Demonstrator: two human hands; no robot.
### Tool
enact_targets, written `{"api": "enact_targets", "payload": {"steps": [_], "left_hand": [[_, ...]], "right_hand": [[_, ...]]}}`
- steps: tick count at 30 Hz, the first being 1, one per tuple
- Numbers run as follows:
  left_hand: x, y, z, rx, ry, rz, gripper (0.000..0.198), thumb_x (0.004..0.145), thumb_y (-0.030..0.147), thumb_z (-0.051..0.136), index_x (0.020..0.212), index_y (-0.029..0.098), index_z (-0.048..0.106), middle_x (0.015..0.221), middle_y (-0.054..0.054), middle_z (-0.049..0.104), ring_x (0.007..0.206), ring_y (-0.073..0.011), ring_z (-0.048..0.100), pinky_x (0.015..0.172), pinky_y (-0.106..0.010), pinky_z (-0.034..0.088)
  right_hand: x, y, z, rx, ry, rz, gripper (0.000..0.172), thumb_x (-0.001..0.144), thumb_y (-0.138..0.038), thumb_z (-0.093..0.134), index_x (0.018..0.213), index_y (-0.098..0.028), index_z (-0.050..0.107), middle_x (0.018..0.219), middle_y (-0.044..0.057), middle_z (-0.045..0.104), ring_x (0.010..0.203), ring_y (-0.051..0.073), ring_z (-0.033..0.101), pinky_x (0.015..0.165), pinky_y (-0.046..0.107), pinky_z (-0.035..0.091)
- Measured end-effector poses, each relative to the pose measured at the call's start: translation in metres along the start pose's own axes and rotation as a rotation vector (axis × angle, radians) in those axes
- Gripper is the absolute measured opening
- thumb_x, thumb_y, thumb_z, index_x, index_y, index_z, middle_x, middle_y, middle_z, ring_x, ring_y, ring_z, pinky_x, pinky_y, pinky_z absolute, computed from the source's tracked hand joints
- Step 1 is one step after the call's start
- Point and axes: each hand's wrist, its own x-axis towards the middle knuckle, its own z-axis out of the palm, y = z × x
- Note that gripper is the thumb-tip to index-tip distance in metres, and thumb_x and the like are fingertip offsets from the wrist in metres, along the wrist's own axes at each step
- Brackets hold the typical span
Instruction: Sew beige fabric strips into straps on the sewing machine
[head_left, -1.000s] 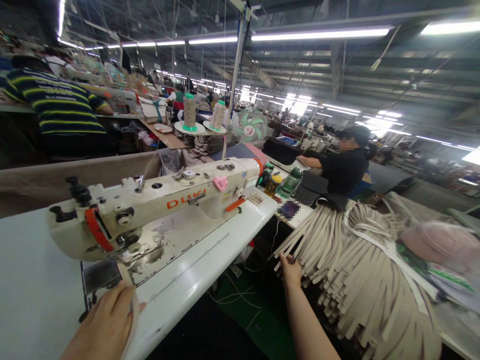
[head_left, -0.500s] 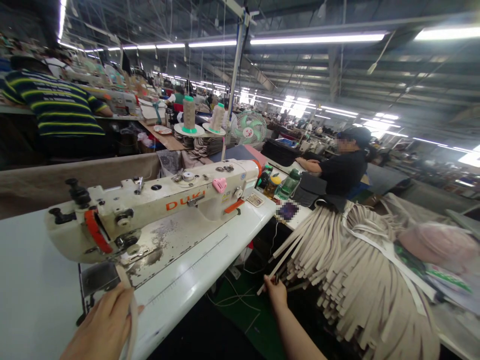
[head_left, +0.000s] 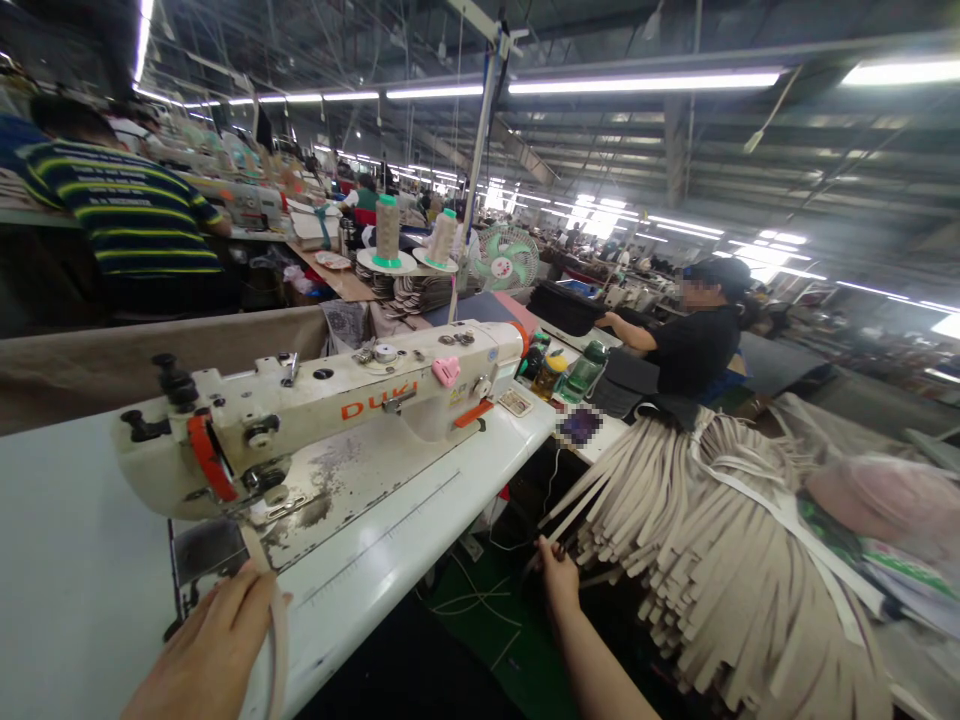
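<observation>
A: What's your left hand [head_left: 214, 640] got?

B: Closed on a pale strip [head_left: 256, 552], your thumb on one side, fingers on the other. Strip runs forward from your fingertips to the foot end of the sewing machine [head_left: 315, 420]; its tail curves back past your thumb toward you.

A: Failure modes there?

B: Skew, if your wrist pushes sideways. Drag, if the tail snags on the edge of the white table [head_left: 397, 535] beside your grip. Pinch risk, if your fingers ride forward with the strip. Can't make out the needle.

A: Right hand [head_left: 559, 580]?

B: Off to the right of your left grip, past the table edge, at the loose ends of the strip bundle [head_left: 705, 560]. Fingers bunched, something small and dark at them. Can't tell if you're gripping a strip.

A: Risk?

B: Tangle. Tug one and its neighbours could come along; the white band [head_left: 776, 505] right of that hand might slip under a hard pull. Anything you drop could land among the thin cords [head_left: 491, 597] below it, on the green floor [head_left: 457, 640].
</observation>
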Motion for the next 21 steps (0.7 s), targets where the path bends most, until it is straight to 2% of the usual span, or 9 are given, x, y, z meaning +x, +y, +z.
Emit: {"api": "enact_targets", "payload": {"steps": [4, 6, 8, 10, 14, 16, 21], "left_hand": [[-0.007, -0.012, 0.022, 0.087, 0.010, 0.036, 0.047, 0.088, 0.008, 0.041, 0.129, 0.015, 0.062, 0.140, -0.016, 0.059, 0.129, -0.0321, 0.057, 0.110, -0.047, 0.047], [-0.011, -0.021, 0.034, 0.132, 0.027, 0.063, 0.049, 0.088, 0.005, 0.037, 0.131, 0.012, 0.061, 0.140, -0.018, 0.058, 0.128, -0.0325, 0.057, 0.111, -0.048, 0.047], [-0.013, -0.029, 0.044, 0.161, 0.030, 0.089, 0.050, 0.088, 0.004, 0.036, 0.130, 0.010, 0.062, 0.139, -0.019, 0.058, 0.127, -0.0330, 0.057, 0.111, -0.049, 0.046], [-0.015, -0.034, 0.050, 0.166, 0.019, 0.094, 0.050, 0.089, 0.004, 0.036, 0.131, 0.010, 0.062, 0.140, -0.019, 0.058, 0.129, -0.0329, 0.057, 0.111, -0.049, 0.046], [-0.015, -0.036, 0.053, 0.138, 0.035, 0.063, 0.049, 0.090, 0.005, 0.036, 0.130, 0.011, 0.064, 0.140, -0.019, 0.059, 0.129, -0.0326, 0.057, 0.112, -0.048, 0.046], [-0.015, -0.033, 0.051, 0.124, 0.034, 0.047, 0.048, 0.091, 0.006, 0.036, 0.129, 0.011, 0.064, 0.139, -0.019, 0.059, 0.129, -0.0326, 0.057, 0.112, -0.049, 0.046], [-0.011, -0.021, 0.037, 0.109, -0.015, 0.035, 0.047, 0.093, 0.008, 0.036, 0.131, 0.010, 0.064, 0.141, -0.019, 0.059, 0.132, -0.0335, 0.055, 0.111, -0.051, 0.048]], "right_hand": [[-0.048, 0.028, 0.033, -0.008, -0.249, 0.106, 0.027, 0.096, -0.039, 0.070, 0.084, -0.015, 0.068, 0.072, -0.004, 0.068, 0.064, 0.012, 0.065, 0.066, 0.029, 0.058], [-0.058, 0.034, 0.042, 0.005, -0.315, 0.137, 0.024, 0.096, -0.036, 0.070, 0.085, -0.015, 0.067, 0.073, -0.004, 0.068, 0.063, 0.011, 0.065, 0.065, 0.028, 0.058], [-0.050, 0.029, 0.041, 0.026, -0.307, 0.144, 0.023, 0.097, -0.035, 0.069, 0.088, -0.015, 0.067, 0.073, -0.004, 0.067, 0.062, 0.010, 0.064, 0.063, 0.027, 0.057], [-0.029, 0.016, 0.032, 0.045, -0.245, 0.137, 0.024, 0.099, -0.038, 0.066, 0.093, -0.015, 0.067, 0.073, -0.005, 0.066, 0.058, 0.009, 0.061, 0.058, 0.024, 0.054], [0.007, -0.010, 0.014, 0.057, -0.135, 0.125, 0.033, 0.100, -0.047, 0.061, 0.100, -0.015, 0.067, 0.065, -0.007, 0.059, 0.043, 0.005, 0.045, 0.043, 0.019, 0.039], [0.007, -0.015, 0.015, 0.062, -0.131, 0.122, 0.037, 0.098, -0.051, 0.063, 0.098, -0.014, 0.068, 0.061, -0.007, 0.058, 0.041, 0.005, 0.042, 0.041, 0.019, 0.035], [-0.015, -0.017, 0.031, 0.081, -0.215, 0.123, 0.041, 0.084, -0.054, 0.076, 0.085, -0.014, 0.070, 0.056, -0.006, 0.060, 0.042, 0.007, 0.047, 0.041, 0.020, 0.032]]}}
